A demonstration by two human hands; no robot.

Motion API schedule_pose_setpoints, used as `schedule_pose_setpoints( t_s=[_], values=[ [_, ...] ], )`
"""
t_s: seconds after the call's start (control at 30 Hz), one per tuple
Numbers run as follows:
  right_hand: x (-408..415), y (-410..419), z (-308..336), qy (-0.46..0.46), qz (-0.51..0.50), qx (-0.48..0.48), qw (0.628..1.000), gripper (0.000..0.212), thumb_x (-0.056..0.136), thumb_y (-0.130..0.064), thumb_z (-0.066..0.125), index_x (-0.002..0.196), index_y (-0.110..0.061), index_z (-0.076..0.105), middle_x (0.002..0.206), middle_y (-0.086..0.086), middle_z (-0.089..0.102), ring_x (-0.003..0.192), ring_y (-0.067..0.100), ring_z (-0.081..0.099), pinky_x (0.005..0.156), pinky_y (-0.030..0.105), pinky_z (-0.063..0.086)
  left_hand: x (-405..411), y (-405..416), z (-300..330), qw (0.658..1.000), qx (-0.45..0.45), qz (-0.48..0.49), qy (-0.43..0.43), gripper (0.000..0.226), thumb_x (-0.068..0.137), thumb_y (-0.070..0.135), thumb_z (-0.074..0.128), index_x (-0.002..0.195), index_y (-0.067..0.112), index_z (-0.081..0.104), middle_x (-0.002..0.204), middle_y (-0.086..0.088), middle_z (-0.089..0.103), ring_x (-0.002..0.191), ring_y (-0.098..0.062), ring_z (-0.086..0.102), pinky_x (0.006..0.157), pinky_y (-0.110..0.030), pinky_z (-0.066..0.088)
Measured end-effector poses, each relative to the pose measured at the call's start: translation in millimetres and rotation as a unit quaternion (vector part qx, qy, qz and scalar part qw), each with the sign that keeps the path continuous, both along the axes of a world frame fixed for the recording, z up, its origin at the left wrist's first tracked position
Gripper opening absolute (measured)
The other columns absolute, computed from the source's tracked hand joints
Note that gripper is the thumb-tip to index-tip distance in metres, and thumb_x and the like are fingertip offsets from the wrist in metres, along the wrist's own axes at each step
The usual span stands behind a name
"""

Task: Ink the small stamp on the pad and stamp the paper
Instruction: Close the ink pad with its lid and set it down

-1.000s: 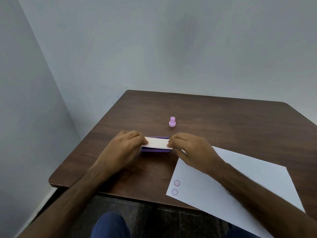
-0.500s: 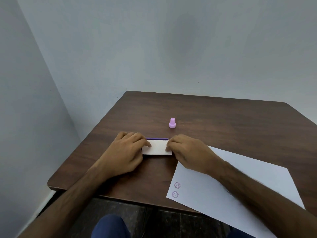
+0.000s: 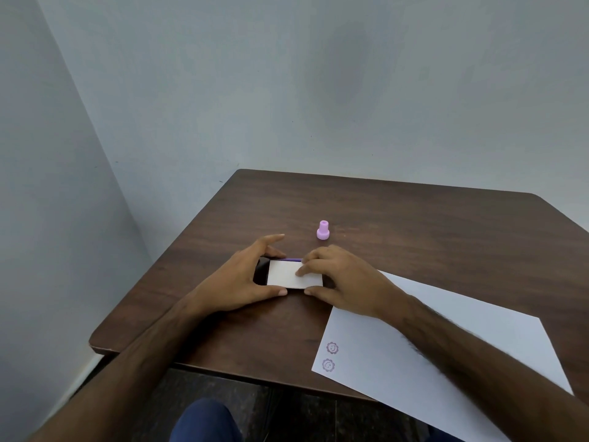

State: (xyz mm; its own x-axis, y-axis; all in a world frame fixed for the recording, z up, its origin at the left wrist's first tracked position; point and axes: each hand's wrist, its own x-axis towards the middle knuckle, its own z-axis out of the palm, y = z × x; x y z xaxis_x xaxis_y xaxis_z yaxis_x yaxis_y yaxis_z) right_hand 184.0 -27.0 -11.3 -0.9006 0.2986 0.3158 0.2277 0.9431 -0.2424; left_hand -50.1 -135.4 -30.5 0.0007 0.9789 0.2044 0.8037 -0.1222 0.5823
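Note:
A small pink stamp [image 3: 323, 230] stands upright on the brown table [image 3: 414, 224], just beyond my hands. The ink pad lies in front of it, its white lid [image 3: 287, 277] shifted right so a dark strip of the pad [image 3: 262, 271] shows at the left end. My left hand [image 3: 236, 282] grips the pad's left end between thumb and fingers. My right hand [image 3: 344, 279] pinches the lid, fingers on top and thumb at its near edge. A white paper [image 3: 446, 362] lies at the right under my right forearm, with two purple stamp marks [image 3: 330, 356] near its left corner.
The table fills a corner, with grey walls to the left and behind. Its near edge runs just past my forearms, and my blue-clad knee [image 3: 204, 422] shows below it. Bare wood lies beyond the stamp and to its right.
The white lid has shifted right over the pad, uncovering a dark strip at the left. My left fingers have spread around the pad's end. The stamp has not moved.

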Motion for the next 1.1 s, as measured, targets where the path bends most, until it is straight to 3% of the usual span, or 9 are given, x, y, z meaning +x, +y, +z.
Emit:
schedule_pose_setpoints(
  t_s=[0.2,0.47,0.63,0.77,0.87,1.0,1.1],
  values=[
    [-3.6,1.0,4.4,-0.011,0.003,-0.008,1.000,0.030,0.087,-0.028,0.069,0.116,-0.022,0.068,0.120,-0.002,0.064,0.112,0.017,0.056,0.095,0.042,0.046,-3.8,2.0,-3.1,1.000,0.006,-0.007,-0.016,0.095,0.077,0.047,0.083,0.153,0.040,0.028,0.129,0.026,0.061,0.124,0.012,0.049,0.099,-0.001,0.034],
    [-5.3,1.5,8.5,0.002,-0.002,-0.055,0.998,0.029,0.090,-0.019,0.065,0.119,-0.017,0.068,0.123,0.001,0.067,0.112,0.017,0.061,0.096,0.037,0.049,-6.2,4.6,-3.9,0.999,0.014,-0.016,-0.024,0.085,0.081,0.035,0.082,0.151,0.038,0.034,0.129,0.021,0.064,0.123,0.009,0.053,0.101,-0.009,0.041],
    [-5.7,0.1,5.7,0.015,-0.008,-0.062,0.998,0.031,0.091,-0.020,0.066,0.121,-0.017,0.068,0.124,0.000,0.068,0.113,0.016,0.060,0.098,0.035,0.048,-5.0,3.2,-2.5,0.999,0.031,-0.022,-0.018,0.071,0.081,0.041,0.082,0.143,0.036,0.047,0.132,0.020,0.063,0.123,0.003,0.056,0.102,-0.016,0.045],
    [-5.2,-0.5,1.8,0.007,-0.010,-0.060,0.998,0.032,0.090,-0.025,0.068,0.122,-0.020,0.067,0.129,0.000,0.065,0.119,0.014,0.057,0.103,0.034,0.046,-6.5,3.1,-2.5,0.999,0.034,-0.019,-0.025,0.069,0.082,0.042,0.081,0.141,0.040,0.048,0.132,0.019,0.064,0.125,0.004,0.055,0.100,-0.010,0.042],
    [-6.4,0.3,3.0,0.008,-0.002,-0.059,0.998,0.032,0.089,-0.023,0.071,0.120,-0.020,0.068,0.128,0.000,0.065,0.118,0.014,0.057,0.102,0.033,0.046,-9.4,3.2,-2.5,0.998,0.029,-0.022,-0.047,0.072,0.080,0.041,0.083,0.142,0.041,0.047,0.129,0.018,0.065,0.124,0.002,0.057,0.102,-0.014,0.044],
    [-7.5,2.0,4.0,-0.015,-0.002,-0.036,0.999,0.033,0.089,-0.024,0.070,0.121,-0.022,0.068,0.129,-0.002,0.064,0.117,0.012,0.054,0.099,0.022,0.039,-8.4,1.5,-1.4,0.998,0.043,-0.042,-0.001,0.057,0.079,0.049,0.080,0.131,0.038,0.059,0.129,0.022,0.062,0.123,0.001,0.056,0.099,-0.018,0.047],
    [-8.1,3.2,5.2,-0.027,-0.001,-0.037,0.999,0.033,0.089,-0.022,0.070,0.122,-0.023,0.067,0.130,-0.002,0.062,0.119,0.012,0.053,0.100,0.022,0.038,-7.1,0.8,-2.1,0.996,0.063,-0.056,0.023,0.046,0.084,0.043,0.078,0.127,0.034,0.064,0.132,0.020,0.062,0.124,0.001,0.055,0.101,-0.016,0.045]
  ],
)
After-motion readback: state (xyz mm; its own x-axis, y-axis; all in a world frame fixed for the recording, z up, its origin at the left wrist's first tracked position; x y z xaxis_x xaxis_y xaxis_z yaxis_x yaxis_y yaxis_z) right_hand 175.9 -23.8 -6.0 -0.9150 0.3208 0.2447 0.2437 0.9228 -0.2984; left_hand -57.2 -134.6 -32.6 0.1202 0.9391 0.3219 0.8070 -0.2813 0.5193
